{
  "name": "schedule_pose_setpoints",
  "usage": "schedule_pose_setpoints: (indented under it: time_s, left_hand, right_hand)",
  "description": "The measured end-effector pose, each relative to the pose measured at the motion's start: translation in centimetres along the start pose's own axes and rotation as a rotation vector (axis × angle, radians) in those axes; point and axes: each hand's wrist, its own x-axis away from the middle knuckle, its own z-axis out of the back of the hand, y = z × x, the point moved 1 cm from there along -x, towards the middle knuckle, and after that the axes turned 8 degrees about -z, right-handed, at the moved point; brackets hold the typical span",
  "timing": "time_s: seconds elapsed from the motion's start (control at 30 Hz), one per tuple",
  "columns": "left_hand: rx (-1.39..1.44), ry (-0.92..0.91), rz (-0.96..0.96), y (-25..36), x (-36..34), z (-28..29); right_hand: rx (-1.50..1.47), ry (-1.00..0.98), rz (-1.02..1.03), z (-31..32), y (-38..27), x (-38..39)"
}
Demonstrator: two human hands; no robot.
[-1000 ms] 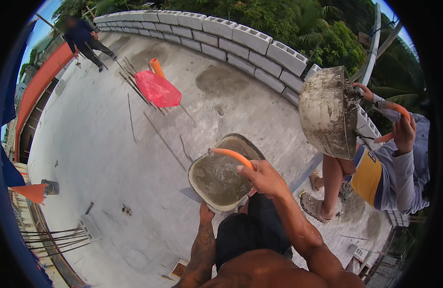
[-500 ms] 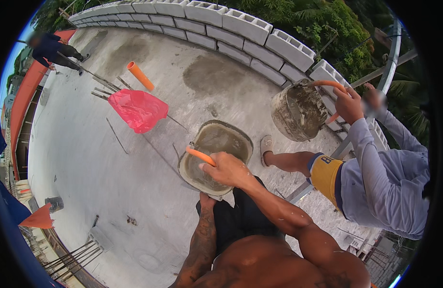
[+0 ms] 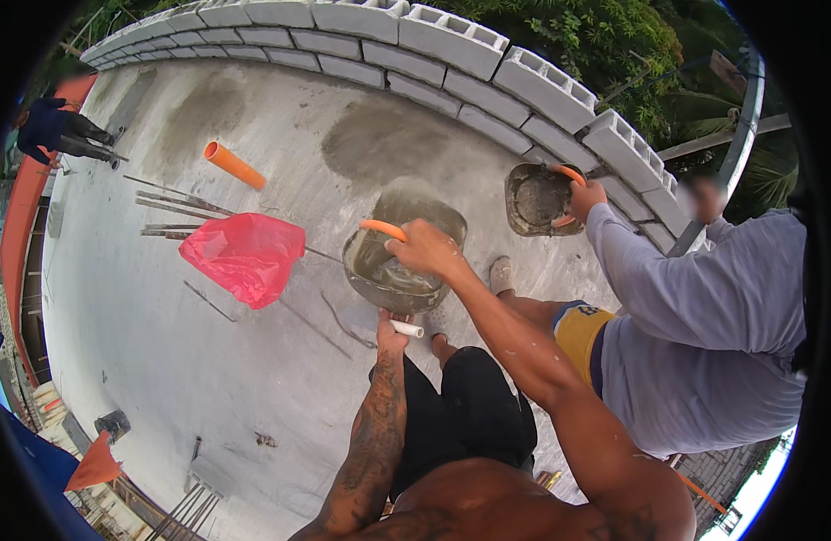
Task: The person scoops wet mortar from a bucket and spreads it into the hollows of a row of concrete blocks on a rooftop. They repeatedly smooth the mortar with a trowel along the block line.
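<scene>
A bucket (image 3: 390, 296) is held in front of the body, above the concrete floor (image 3: 163, 316), and appears tipped away so that its near outer wall is exposed; wet grey mix (image 3: 399, 272) can be seen inside. Its orange handle (image 3: 378, 226) is pinched by the right grip (image 3: 424, 246), the fingers being curled around it over the opening. The left grip (image 3: 393, 330) is placed low at the near side of the bucket, where the fingers are partly hidden, and it cannot be told whether they are spread or closed. A short white tube (image 3: 410, 330) is seen right at that hand, pointing to the right. On the right, a second bucket (image 3: 515, 200) is held by its orange handle in a co-worker's hand (image 3: 588, 198), near the block wall (image 3: 452, 41). To the left of the first bucket, a red plastic sheet (image 3: 244, 257) is draped over steel bars (image 3: 177, 204), and beyond them an orange pipe (image 3: 235, 166) is seen. A damp patch (image 3: 370, 140) is spread on the floor near the wall. At the far left, another person (image 3: 44, 126) is seen in dark clothes.
</scene>
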Motion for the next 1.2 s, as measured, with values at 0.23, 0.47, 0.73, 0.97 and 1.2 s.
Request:
schedule_pose_setpoints:
  time_s: [0.23, 0.47, 0.73, 0.97, 1.2]
  left_hand:
    - [-0.017, -0.028, -0.014, 5.5, -2.2, -3.4]
    - [-0.472, -0.006, -0.063, 12.8, -2.3, 0.1]
    - [-1.165, -0.08, -0.27, 21.6, 3.4, 10.6]
    - [-1.583, -0.072, -0.23, 24.3, 5.9, 15.2]
    - [-2.07, -0.297, -0.171, 23.0, 7.7, 12.7]
  right_hand:
    - [-0.107, 0.03, -0.09, 1.6, -3.2, 0.2]
    - [-0.412, 0.184, -0.209, 2.0, -3.2, 6.0]
    - [-0.706, 0.326, -0.332, -4.5, 0.9, 12.2]
    - [-0.885, 0.334, -0.59, -10.8, 9.7, 21.1]
    - [-0.877, 0.532, -0.734, -18.6, 15.8, 34.6]
